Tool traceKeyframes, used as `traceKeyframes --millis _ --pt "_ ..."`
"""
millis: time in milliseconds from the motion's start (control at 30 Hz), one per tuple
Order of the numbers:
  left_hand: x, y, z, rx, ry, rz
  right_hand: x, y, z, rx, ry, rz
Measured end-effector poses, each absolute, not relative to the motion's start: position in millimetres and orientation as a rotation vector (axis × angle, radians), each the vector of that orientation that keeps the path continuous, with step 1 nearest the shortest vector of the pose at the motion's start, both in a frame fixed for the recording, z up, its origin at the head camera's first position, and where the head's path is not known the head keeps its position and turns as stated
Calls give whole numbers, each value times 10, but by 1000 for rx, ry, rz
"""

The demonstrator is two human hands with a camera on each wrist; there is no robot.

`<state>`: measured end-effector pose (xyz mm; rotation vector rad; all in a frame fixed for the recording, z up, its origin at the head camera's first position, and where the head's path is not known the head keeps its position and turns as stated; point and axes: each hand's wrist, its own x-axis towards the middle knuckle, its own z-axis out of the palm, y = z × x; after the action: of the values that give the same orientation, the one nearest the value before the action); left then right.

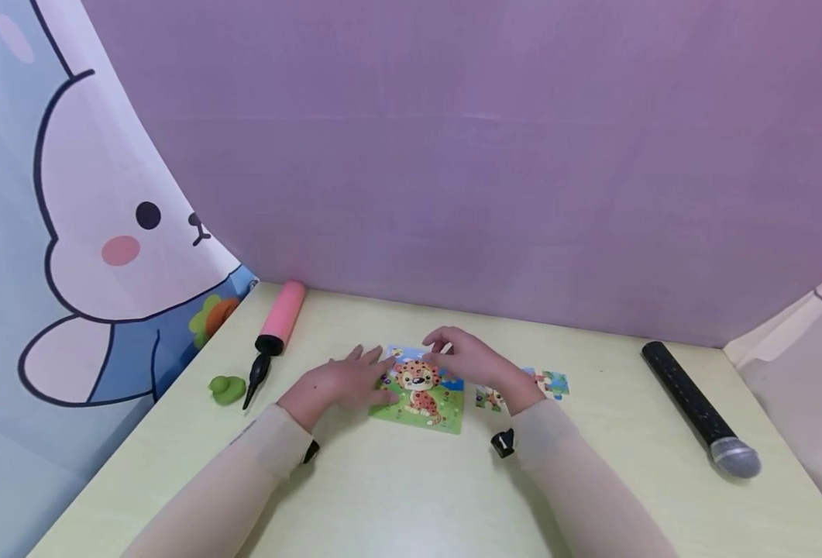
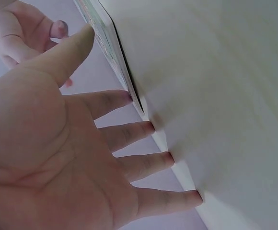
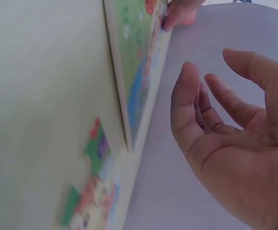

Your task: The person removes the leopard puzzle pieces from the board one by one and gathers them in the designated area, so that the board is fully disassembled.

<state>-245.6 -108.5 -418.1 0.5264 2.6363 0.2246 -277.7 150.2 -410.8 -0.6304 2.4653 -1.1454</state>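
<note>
A square picture board (image 1: 417, 399) with a spotted leopard cub on green grass lies flat on the table. My left hand (image 1: 348, 385) is at its left edge, fingers spread; in the left wrist view the thumb and index fingertip touch the board (image 2: 111, 40), and the other fingertips rest on the table. My right hand (image 1: 472, 359) hovers over the board's upper right corner, its fingers loosely bent with nothing between them. Loose jigsaw pieces (image 1: 553, 383) lie to the right of the board, partly hidden by the right wrist; in the right wrist view some pieces (image 3: 93, 201) look blurred.
At the left lies a pink hand pump (image 1: 285, 314) with a black nozzle, beside a small green toy (image 1: 227, 390). A black microphone (image 1: 693, 403) with a silver head lies at the right. A purple curtain (image 1: 487, 170) hangs behind the table (image 1: 383, 496).
</note>
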Motion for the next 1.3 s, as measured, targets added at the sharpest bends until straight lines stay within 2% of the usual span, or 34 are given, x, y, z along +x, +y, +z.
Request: traceKeyframes --millis 333,1300 --pt "-2423 -1026 -4171 511 2644 232 -2785 1402 -4255 -551 2460 -1139" --pt "-2403 -928 -4136 441 2643 138 -2749 1250 -4257 -448 2556 -856"
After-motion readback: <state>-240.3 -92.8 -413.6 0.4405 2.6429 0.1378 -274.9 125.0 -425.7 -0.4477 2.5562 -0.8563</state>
